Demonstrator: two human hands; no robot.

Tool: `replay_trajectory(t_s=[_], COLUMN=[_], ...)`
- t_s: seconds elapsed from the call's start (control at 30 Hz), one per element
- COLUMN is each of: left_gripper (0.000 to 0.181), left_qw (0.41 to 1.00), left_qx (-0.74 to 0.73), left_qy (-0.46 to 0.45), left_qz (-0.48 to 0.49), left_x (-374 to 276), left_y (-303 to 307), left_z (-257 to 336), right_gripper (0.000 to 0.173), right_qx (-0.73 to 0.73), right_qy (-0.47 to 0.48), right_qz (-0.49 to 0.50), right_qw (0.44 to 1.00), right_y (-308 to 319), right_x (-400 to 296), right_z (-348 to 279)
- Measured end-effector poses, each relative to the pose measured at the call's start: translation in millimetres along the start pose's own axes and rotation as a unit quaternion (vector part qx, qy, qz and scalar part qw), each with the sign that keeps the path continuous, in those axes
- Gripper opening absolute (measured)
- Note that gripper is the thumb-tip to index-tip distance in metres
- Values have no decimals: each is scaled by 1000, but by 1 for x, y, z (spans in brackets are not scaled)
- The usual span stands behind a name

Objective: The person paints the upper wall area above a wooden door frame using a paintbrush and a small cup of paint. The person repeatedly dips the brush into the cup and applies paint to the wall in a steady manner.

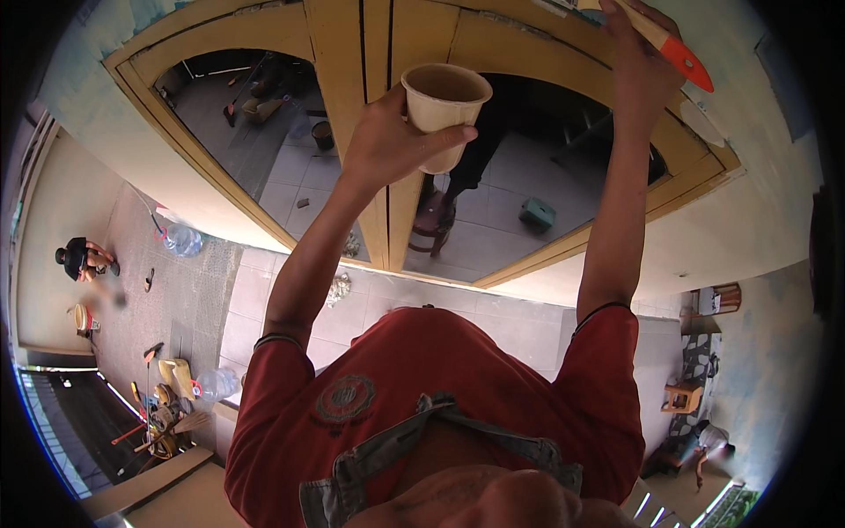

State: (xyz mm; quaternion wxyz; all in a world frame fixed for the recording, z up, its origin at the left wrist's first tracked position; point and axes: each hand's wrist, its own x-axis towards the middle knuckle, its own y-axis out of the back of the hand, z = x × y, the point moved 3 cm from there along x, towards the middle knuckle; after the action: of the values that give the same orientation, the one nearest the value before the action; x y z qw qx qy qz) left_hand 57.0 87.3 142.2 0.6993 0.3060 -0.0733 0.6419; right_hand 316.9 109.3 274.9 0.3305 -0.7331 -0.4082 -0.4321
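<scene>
My left hand grips a cream plastic cup from its side, thumb across the front. The cup is nearly upright, and its inside looks brownish and shaded. Higher up on the right, my right hand is closed around a paintbrush with a pale wooden handle and an orange end. The brush's head is cut off by the top edge of the view. Both hands are in front of a yellow-brown wooden frame with two dark, reflecting glass panes. Pale, patchy wall surrounds the frame.
At left, a person squats near a bucket. Water bottles, a broom and other gear lie on the floor. A crumpled cloth is below the frame. Right, a wooden stool stands near another person.
</scene>
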Motion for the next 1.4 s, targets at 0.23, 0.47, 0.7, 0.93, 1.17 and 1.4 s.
replay_trajectory(t_s=[0.23, 0.47, 0.7, 0.93, 1.17, 1.4], left_gripper=[76, 73, 74, 73, 70, 68], left_qw=[999, 999, 997, 998, 998, 997], left_qx=[-26, -26, -46, -34, -46, -67], left_qy=[-3, -18, -13, -5, 23, 18], left_qz=[-27, -38, -55, -61, -42, -25], left_x=[4, 7, 1, -5, -10, -12], left_y=[-9, -17, -24, -28, -20, -21], left_z=[4, 4, 5, -1, -16, -12], right_gripper=[24, 24, 25, 29, 26, 27], right_qx=[-83, -26, 11, 195, 197, 181], right_qy=[-2, -1, 10, 1, -22, 6], right_qz=[42, 121, 165, 86, 101, 125], right_qw=[996, 992, 986, 977, 975, 975], right_y=[38, 69, 50, -42, -68, -39], right_x=[-10, -18, -38, -60, -63, -61], right_z=[-14, -18, -31, -18, 3, 11])
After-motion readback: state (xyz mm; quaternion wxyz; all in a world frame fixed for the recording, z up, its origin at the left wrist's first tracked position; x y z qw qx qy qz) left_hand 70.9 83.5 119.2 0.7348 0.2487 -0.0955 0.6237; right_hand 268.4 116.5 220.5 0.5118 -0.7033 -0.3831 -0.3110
